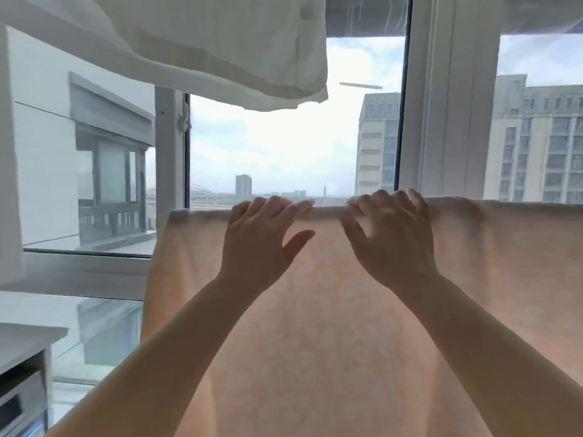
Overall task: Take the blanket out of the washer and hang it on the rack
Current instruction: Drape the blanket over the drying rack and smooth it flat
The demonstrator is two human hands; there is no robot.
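Arms: both reach up and forward, bare
Left hand [255, 234]: fingers spread, laid flat over the top fold, thumb out
Right hand [391, 234]: fingers splayed, slightly bent, on that same fold, gripping nothing
Blanket [331, 326]: peach, draped over a rail hidden beneath it, hanging down towards us
Handling: looks soft, limp, thin enough to glow; best taken along the top edge
Above: white bedding [227, 45] hangs
Beyond: window [448, 99], towers

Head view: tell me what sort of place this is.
Probably a laundry-drying spot on an enclosed high-rise balcony. A peach blanket hangs over a rail under both hands, white bedding hangs overhead, and large windows look out on apartment blocks.
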